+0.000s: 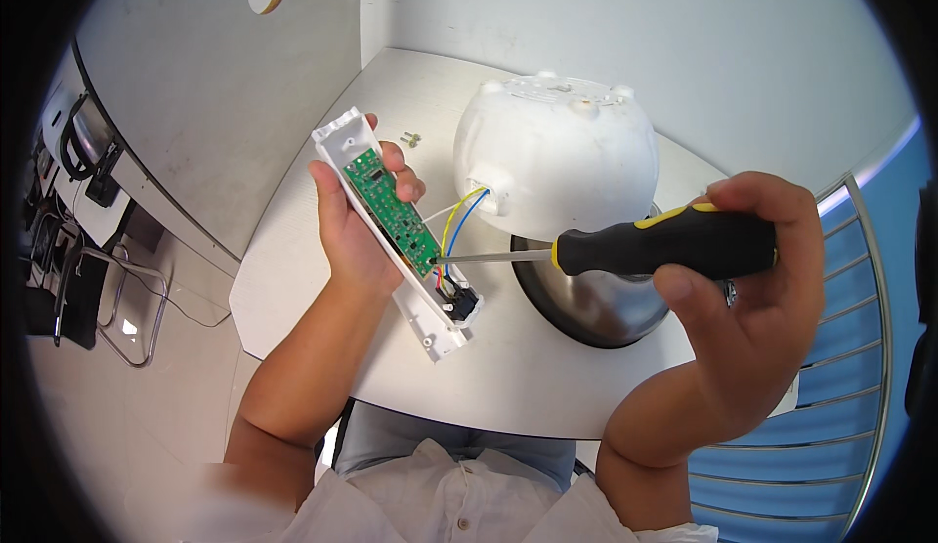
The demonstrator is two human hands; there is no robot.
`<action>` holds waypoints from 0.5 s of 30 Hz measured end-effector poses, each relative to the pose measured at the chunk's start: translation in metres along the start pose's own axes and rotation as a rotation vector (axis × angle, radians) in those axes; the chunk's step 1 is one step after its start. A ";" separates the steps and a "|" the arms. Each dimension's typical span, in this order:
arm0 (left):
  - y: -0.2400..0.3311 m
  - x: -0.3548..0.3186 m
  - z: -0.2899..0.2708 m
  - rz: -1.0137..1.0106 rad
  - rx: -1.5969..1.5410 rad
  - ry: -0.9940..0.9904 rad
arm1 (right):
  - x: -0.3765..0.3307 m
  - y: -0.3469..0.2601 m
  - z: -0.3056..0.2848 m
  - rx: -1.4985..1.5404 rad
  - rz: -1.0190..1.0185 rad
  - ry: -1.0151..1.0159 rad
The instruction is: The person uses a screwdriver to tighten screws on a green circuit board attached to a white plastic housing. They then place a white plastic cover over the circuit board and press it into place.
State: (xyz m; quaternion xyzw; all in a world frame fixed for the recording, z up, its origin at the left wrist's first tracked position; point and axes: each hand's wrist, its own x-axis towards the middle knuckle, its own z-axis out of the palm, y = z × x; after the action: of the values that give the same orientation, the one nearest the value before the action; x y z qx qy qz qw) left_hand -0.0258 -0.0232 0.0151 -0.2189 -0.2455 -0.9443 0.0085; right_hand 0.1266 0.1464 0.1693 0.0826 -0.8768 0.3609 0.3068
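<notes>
My left hand is wrapped round a long white plastic housing, tilted with its far end to the left. Inside it lies a green circuit board, with a black socket-like part at the near end. Between thumb and fingers, my right hand grips a screwdriver with a black and yellow handle. Its shaft points left, and the tip meets the board's near end. Yellow, blue and white wires run from the housing to an upside-down, rounded white appliance body.
Beneath the white body is a shiny metal bowl-shaped part with a dark rim. A few small screws lie on the white table. Grey and white partitions bound the table's back; a metal railing stands at right.
</notes>
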 end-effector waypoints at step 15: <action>-0.003 0.001 -0.002 -0.002 0.040 0.050 | 0.006 0.005 0.005 0.113 0.098 0.082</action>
State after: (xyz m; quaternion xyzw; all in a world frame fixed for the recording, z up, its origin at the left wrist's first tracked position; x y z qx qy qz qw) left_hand -0.0279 -0.0211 0.0123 -0.1947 -0.2645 -0.9443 0.0179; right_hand 0.1179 0.1470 0.1668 0.0417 -0.8448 0.4274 0.3194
